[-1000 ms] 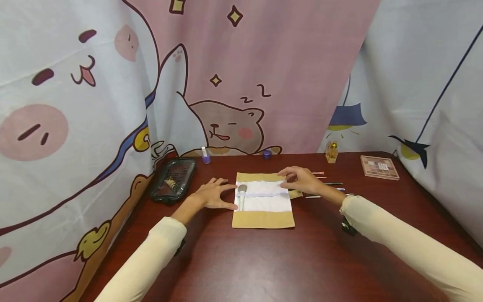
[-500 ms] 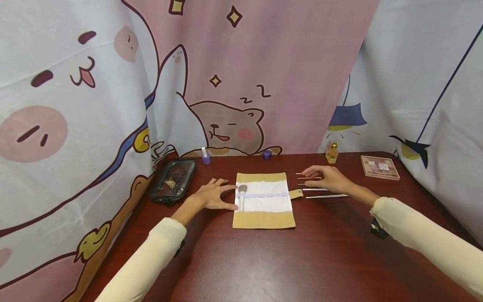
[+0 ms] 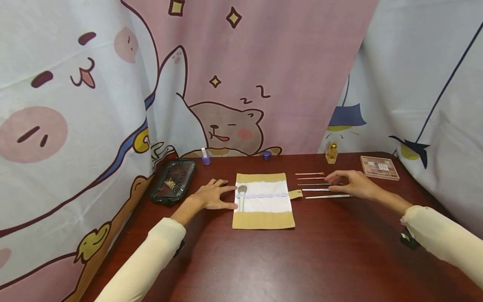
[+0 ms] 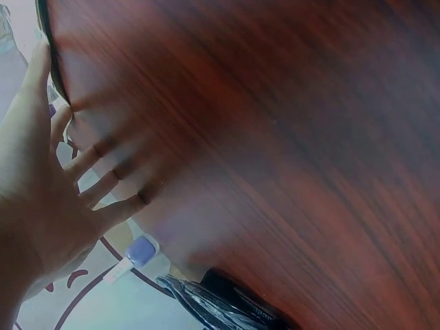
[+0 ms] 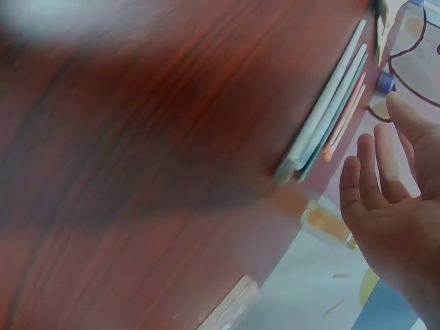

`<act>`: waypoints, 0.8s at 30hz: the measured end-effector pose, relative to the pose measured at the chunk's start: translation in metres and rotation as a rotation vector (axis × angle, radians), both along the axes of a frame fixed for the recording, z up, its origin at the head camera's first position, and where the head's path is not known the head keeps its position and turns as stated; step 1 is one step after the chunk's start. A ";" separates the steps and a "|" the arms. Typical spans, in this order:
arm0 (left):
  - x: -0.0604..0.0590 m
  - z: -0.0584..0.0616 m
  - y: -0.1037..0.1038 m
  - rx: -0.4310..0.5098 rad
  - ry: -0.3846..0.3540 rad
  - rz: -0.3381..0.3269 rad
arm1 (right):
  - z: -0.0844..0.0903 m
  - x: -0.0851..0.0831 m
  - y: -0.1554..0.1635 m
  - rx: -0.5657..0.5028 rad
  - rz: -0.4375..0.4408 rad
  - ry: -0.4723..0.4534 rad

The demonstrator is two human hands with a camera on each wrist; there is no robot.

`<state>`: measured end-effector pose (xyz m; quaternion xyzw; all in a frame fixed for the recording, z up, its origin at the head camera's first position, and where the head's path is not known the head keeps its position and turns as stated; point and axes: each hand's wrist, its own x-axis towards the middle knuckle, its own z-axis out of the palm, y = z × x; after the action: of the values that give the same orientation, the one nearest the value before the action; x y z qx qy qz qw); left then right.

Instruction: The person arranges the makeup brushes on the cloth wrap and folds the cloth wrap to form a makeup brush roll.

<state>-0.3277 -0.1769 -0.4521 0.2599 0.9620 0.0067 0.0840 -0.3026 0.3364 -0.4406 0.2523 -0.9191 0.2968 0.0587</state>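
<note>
A dark wooden surface (image 3: 264, 260) before cartoon curtains (image 3: 75, 105) holds a brush roll (image 3: 263, 201). The left hand (image 3: 211, 196) rests flat, fingers spread, at its left edge. The right hand (image 3: 352, 184), fingers relaxed, touches five brushes (image 3: 315, 184) just right of the roll.

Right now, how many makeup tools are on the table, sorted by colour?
Slim sticks lying right of the cloth roll, by the right hand:
Pink sticks: 2
Dark stick: 1
White sticks: 2
Grey-headed brush tucked in the roll: 1
Total: 6
</note>
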 end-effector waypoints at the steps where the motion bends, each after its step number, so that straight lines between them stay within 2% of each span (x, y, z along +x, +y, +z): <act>1: 0.000 0.000 0.000 0.000 -0.001 0.001 | -0.001 0.001 0.004 -0.002 0.005 -0.008; 5: 0.000 0.000 0.000 0.005 -0.002 0.001 | -0.005 0.007 0.017 0.017 -0.004 -0.008; 16: 0.000 -0.001 0.001 -0.020 -0.003 0.017 | -0.019 0.014 0.044 0.099 -0.052 0.076; 24: -0.002 0.000 0.000 -0.034 -0.020 0.008 | -0.024 0.016 0.048 0.078 -0.040 0.113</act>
<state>-0.3299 -0.1770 -0.4517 0.2544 0.9621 -0.0068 0.0978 -0.2869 0.3843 -0.4646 0.2522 -0.9301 0.2449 0.1065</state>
